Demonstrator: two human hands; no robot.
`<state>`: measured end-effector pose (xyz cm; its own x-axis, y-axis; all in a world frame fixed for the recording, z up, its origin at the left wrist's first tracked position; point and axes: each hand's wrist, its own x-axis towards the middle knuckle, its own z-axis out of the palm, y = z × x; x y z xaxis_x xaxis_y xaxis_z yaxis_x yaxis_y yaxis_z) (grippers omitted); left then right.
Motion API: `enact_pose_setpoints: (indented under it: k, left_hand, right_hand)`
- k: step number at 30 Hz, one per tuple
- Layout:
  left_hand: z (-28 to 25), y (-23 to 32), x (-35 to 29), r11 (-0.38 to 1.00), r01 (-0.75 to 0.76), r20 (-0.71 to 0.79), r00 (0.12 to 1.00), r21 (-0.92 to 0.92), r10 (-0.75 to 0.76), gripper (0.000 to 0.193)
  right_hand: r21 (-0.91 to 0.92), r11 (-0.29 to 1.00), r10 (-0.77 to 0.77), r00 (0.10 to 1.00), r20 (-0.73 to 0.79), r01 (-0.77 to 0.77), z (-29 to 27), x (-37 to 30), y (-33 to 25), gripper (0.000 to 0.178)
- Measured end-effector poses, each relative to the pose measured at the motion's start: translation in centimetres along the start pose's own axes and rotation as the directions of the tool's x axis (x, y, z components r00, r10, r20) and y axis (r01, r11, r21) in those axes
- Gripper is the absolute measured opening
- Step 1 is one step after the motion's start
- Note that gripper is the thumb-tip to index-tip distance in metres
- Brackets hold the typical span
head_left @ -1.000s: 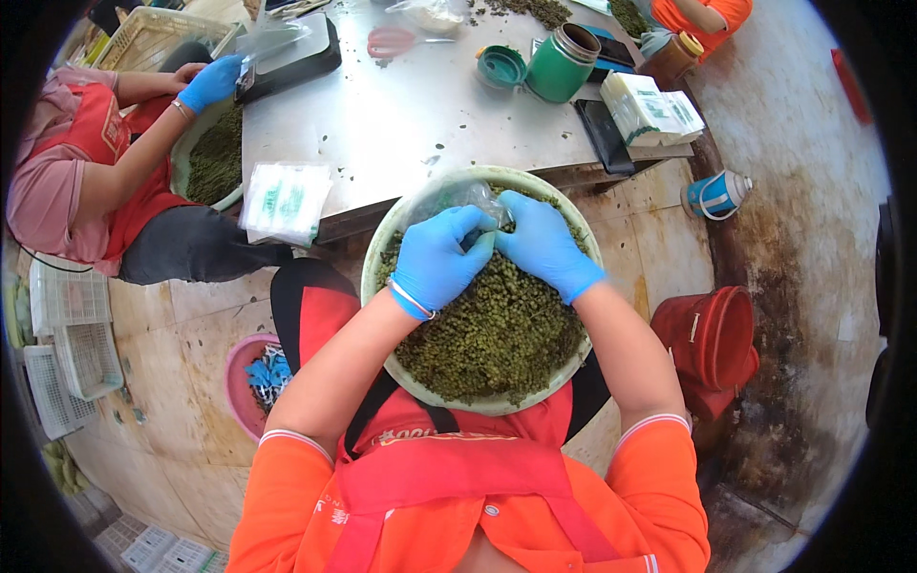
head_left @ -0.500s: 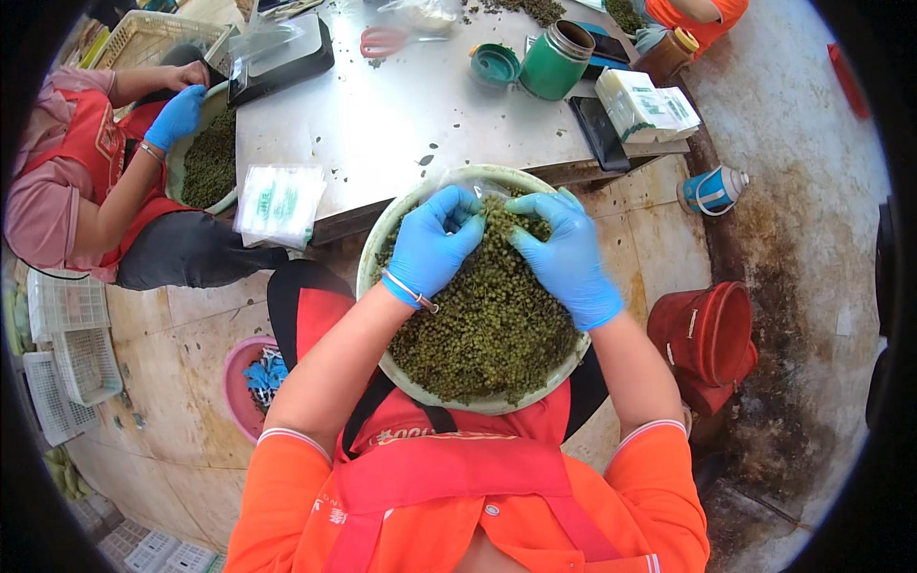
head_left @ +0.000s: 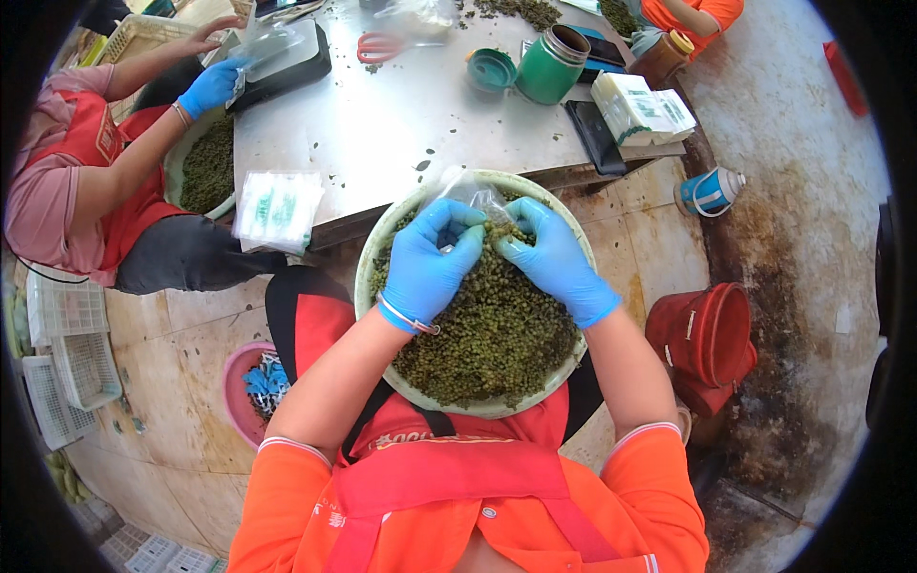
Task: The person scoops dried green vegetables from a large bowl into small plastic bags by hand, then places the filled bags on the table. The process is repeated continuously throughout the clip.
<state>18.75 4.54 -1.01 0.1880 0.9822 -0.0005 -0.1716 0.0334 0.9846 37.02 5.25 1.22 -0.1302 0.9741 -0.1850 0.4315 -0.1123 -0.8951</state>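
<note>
Hands in blue gloves, left hand (head_left: 425, 263) and right hand (head_left: 554, 258), each pinched a clear bag (head_left: 468, 196) over a bowl (head_left: 382, 248) of green bits (head_left: 487, 329), near the desk (head_left: 401, 124).

The scene is seen from a single head-worn fisheye camera, aimed steeply down and close over the lap. A bowl (head_left: 377, 286) is centred, a metal table (head_left: 382, 124) lies beyond, and edges are bent toward the dark rim. No second view is given.
</note>
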Motion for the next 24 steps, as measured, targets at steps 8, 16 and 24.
enact_pose_setpoints:
  k: [8, 16, 24]
  left_hand:
    - [0.1, 0.0, 1.2, 0.989, -0.069, -0.038, 0.997, 0.134, 0.074, 0.011]
    - [2.1, 1.0, 1.1, 0.927, -0.233, 0.077, 0.973, 0.296, 0.22, 0.013]
    - [1.6, 1.6, 1.0, 0.996, -0.089, -0.074, 0.993, 0.018, 0.09, 0.013]
  right_hand:
    - [0.307, 0.948, 0.076, 0.996, 0.044, -0.086, -0.7, 0.1, -1.8, 0.033]
    - [-0.214, 0.97, -0.16, 0.964, -0.213, 0.113, -0.9, 1.8, 2.1, 0.032]
    - [0.251, 0.965, -0.048, 0.992, -0.119, 0.077, 0.1, 1.3, -2.1, 0.021]
